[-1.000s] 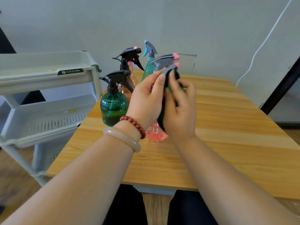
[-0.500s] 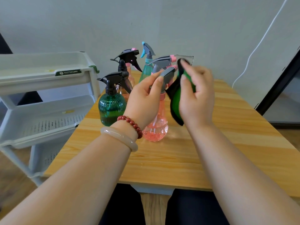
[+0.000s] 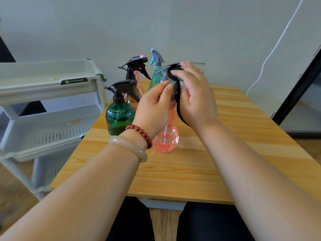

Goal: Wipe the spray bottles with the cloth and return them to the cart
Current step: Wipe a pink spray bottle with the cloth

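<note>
A pink spray bottle (image 3: 166, 136) with a grey head stands on the wooden table (image 3: 234, 153). My left hand (image 3: 152, 108) grips its neck just below the trigger. My right hand (image 3: 194, 98) holds a green cloth with a black edge (image 3: 178, 108) and presses it over the top of the grey spray head. Behind stand a dark green bottle (image 3: 119, 117) with a black head, an amber bottle with a black head (image 3: 133, 66), and a teal bottle (image 3: 155, 73). The white cart (image 3: 48, 87) stands at the left.
The cart's shelves (image 3: 52, 134) lie beside the table's left edge. A white cable (image 3: 271, 53) runs down the wall at the right. A dark door frame (image 3: 298, 89) stands at the far right. A clear panel (image 3: 199, 66) leans at the table's back.
My right hand with the cloth moved away from the bottle, then came back up onto the top of the spray head. My left hand kept its hold on the neck.
</note>
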`<state>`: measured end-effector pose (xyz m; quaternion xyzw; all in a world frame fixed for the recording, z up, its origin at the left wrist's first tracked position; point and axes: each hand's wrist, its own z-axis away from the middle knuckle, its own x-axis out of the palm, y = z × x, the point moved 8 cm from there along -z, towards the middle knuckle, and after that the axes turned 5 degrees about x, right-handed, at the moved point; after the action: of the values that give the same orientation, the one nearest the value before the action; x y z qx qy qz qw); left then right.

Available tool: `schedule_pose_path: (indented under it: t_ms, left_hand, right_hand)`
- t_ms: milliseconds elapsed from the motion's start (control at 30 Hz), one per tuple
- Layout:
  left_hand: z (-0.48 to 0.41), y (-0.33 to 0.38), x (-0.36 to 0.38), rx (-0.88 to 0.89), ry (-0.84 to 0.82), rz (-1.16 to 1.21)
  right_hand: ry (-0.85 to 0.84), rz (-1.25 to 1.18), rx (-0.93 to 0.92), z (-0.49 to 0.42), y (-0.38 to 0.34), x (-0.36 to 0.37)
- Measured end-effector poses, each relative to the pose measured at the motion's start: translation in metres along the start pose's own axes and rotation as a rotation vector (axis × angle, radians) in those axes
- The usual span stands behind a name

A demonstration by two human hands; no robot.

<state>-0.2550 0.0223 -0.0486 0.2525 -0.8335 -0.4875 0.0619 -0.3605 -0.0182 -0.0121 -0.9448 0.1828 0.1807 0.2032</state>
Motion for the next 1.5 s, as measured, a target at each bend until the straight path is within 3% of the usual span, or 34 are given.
schedule_pose_path:
  t_ms: [100,233,333,500,600,800,967,1167,1333,1500]
  left_hand:
    - [-0.002,0.002,0.000,0.012,0.005,0.003]
    - [0.002,0.000,-0.002,0.006,-0.005,0.002]
    - [-0.001,0.002,0.000,0.009,-0.003,-0.012]
    - [0.002,0.000,-0.004,0.026,0.015,-0.012]
    - [0.002,0.002,-0.002,0.009,0.015,-0.020]
    - [0.002,0.003,-0.003,-0.002,0.003,0.015]
    - [0.003,0.005,-0.003,-0.006,-0.008,-0.026]
    - [-0.014,0.013,-0.009,-0.043,-0.061,-0.067]
    - [-0.017,0.024,0.004,0.060,-0.066,-0.104]
    - [-0.016,0.014,0.001,0.075,-0.014,-0.071]
  right_hand:
    - [0.044,-0.055,0.112,-0.003,-0.001,0.001]
    - [-0.033,-0.058,-0.002,0.006,-0.008,0.006]
    - [0.027,-0.118,0.207,-0.005,0.007,-0.001]
    - [-0.050,-0.063,0.017,0.005,-0.014,0.009]
    - [0.043,-0.103,0.226,-0.006,0.017,-0.002]
    - [0.041,-0.165,0.163,0.023,0.010,0.000]
    - [0.178,-0.196,0.380,0.020,0.033,-0.019]
    - [0.257,-0.144,0.203,0.013,0.020,-0.036]
    - [0.122,-0.126,0.135,0.020,0.009,-0.006]
    - [0.107,-0.096,0.117,0.048,0.012,0.015]
